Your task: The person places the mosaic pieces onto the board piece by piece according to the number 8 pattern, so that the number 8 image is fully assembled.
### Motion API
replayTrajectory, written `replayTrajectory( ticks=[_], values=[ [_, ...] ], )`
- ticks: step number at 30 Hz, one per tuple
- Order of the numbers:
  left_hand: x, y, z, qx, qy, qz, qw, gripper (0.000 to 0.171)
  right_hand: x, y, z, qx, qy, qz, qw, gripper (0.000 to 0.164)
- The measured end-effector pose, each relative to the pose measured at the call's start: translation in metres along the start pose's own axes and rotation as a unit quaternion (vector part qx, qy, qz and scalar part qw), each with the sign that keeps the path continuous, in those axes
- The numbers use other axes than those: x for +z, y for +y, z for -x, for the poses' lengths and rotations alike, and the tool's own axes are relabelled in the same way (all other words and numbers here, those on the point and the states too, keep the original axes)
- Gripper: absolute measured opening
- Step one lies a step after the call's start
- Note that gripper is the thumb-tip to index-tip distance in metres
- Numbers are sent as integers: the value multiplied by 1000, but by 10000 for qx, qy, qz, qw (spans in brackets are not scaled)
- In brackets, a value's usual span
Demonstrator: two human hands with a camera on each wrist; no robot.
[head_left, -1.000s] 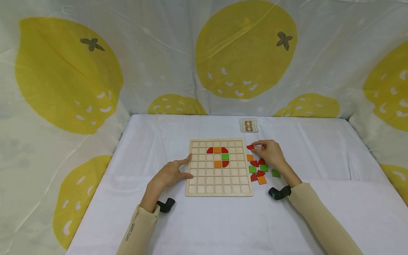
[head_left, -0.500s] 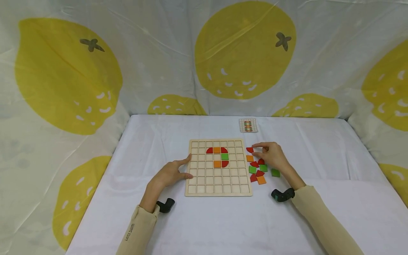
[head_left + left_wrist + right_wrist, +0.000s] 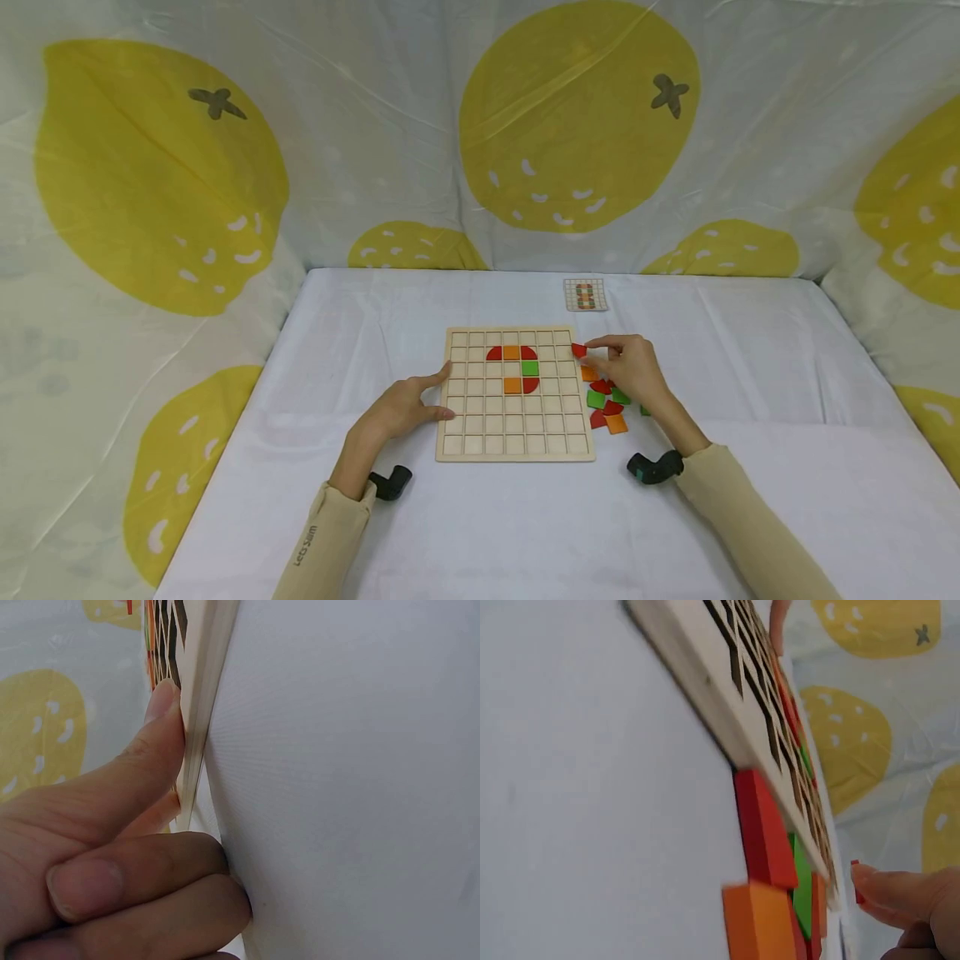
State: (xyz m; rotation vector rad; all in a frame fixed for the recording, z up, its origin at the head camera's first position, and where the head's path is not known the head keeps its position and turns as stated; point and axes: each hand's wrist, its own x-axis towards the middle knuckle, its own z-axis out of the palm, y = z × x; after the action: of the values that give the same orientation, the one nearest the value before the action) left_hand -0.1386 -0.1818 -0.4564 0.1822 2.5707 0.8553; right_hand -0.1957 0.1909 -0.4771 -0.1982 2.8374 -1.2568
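Note:
The wooden grid board (image 3: 483,429) lies flat in the middle of the table. My left hand (image 3: 397,408) touches its left edge with thumb and forefinger spread apart; the other fingers are folded down by the cloth in the left wrist view. At the board's upper right edge, my right hand (image 3: 633,367) pinches a red quarter-circle tile (image 3: 579,351) between thumb and forefinger. The right wrist view shows that tile (image 3: 856,883) edge-on, raised beyond the board. Inset in the grid are red quarter circles, two orange squares (image 3: 512,353) and one green square (image 3: 530,368).
Several loose red, green and orange tiles (image 3: 617,424) lie close along the board's right side, partly under the right hand. Behind the board lies a small pattern card (image 3: 585,295). A lemon-print cloth (image 3: 375,125) walls the table's back and sides.
My right hand has moved left with the red quarter-circle tile, from over the loose tiles to the board's right edge. The left hand has stayed in place.

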Motion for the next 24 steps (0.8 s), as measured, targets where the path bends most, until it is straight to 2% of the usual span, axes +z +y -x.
replayTrajectory(
  ticks=[7,13,24],
  values=[
    [0,1,0,24,0,-27,10000,86,24,-32,15,-221,-502,-345,9979,29],
    [1,1,0,-21,-21,-22,10000,86,47,-53,22,-479,-820,-230,9952,26],
    [0,1,-1,-28,-4,-12,10000,86,71,-67,23,-567,-1109,-213,9920,26]
  ],
)
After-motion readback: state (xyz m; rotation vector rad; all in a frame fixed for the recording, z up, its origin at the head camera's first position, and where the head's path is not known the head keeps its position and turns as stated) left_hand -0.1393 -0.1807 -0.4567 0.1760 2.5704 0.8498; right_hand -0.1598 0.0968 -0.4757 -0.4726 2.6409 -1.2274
